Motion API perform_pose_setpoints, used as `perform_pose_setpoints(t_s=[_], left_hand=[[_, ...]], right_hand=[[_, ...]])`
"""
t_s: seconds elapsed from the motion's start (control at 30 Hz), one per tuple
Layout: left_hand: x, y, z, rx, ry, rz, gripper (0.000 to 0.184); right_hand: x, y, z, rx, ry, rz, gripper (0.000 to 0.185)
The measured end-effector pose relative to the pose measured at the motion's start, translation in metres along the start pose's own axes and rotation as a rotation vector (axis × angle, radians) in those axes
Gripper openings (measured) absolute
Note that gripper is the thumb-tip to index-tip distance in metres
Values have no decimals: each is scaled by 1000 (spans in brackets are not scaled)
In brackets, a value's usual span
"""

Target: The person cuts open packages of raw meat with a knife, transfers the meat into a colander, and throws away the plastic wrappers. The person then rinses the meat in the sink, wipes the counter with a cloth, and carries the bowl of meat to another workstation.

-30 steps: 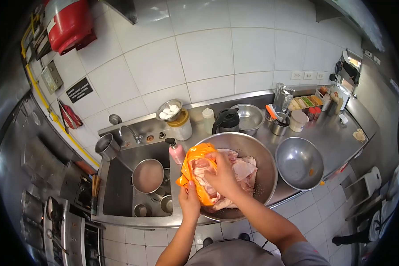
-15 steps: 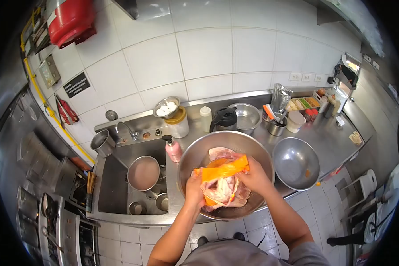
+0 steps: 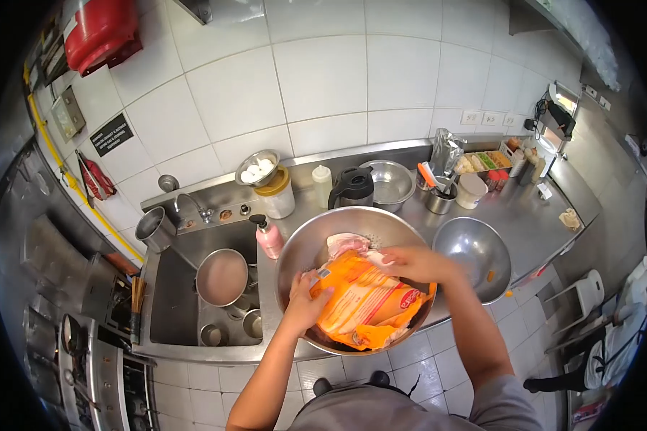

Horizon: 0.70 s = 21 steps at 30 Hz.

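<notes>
A big steel bowl stands at the counter's front edge with pieces of raw meat in it. Spread over the meat is an orange plastic bag with printed stripes and a red label. My left hand grips the bag's left edge, thumb on top. At the bag's upper right, my right hand lies with fingers stretched over pale meat by the bag's edge; its fingertips touch there. Most of the meat is hidden under the bag.
Left is a sink with a pot of cloudy liquid; a pink soap bottle stands between sink and bowl. A second steel bowl sits right. Behind are a black jug and a steel bowl. A person is far right.
The orange bag, bunched up between both hands before, now lies spread flat over the meat. My right hand has shifted to its upper right edge; the view has moved slightly.
</notes>
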<state>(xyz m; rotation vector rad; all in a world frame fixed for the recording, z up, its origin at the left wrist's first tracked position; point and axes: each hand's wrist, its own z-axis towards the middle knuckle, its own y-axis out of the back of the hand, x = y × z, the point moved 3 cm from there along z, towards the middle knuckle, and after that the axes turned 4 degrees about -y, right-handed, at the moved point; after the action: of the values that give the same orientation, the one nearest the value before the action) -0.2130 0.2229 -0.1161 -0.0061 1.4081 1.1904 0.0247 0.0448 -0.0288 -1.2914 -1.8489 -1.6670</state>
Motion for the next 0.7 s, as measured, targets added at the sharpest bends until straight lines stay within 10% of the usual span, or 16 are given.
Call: perform_pose_setpoints(t_s=[0.07, 0.17, 0.37, 0.43, 0.7], left_hand=[[4, -5, 6, 44, 118, -69, 67], [-8, 6, 5, -65, 540, -1116, 74], [6, -14, 11, -242, 530, -1112, 59], [-7, -16, 12, -356, 404, -1049, 35], [-105, -10, 47, -390, 83, -1020, 13]], right_hand=[[-18, -36, 52, -85, 42, -277, 69], [-34, -72, 102, -160, -73, -427, 73], [-56, -86, 131, -199, -53, 117, 59], [7, -66, 91, -37, -10, 826, 49], [26, -57, 113, -356, 279, 554, 31]])
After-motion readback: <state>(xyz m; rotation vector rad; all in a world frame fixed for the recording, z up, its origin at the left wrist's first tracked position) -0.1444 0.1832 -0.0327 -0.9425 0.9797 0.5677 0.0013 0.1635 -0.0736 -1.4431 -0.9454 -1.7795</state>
